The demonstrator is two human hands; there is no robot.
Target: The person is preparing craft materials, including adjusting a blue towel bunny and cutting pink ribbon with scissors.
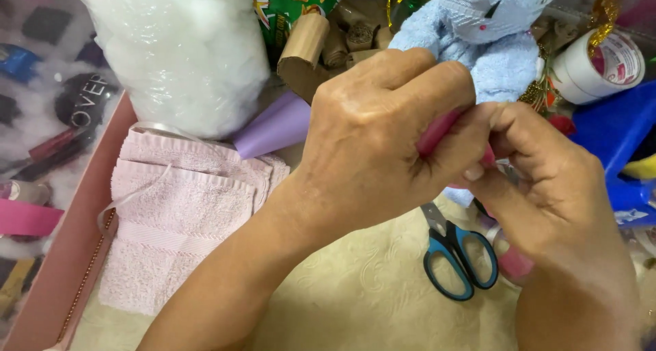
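Your work surface is a table covered with a cream embossed cloth (369,296). Directly on it, at your left, lies a folded pink towel (171,228), with a pink box edge (65,255) running alongside it. A pair of scissors with blue and black handles (454,252) rests on the cloth at centre right, blades closed, pointing away from you. Behind the towel stands a clear bag of white stuffing (184,50), and a lilac paper cone (273,127) lies just beside the bag. Whether the cone touches the towel cannot be determined.
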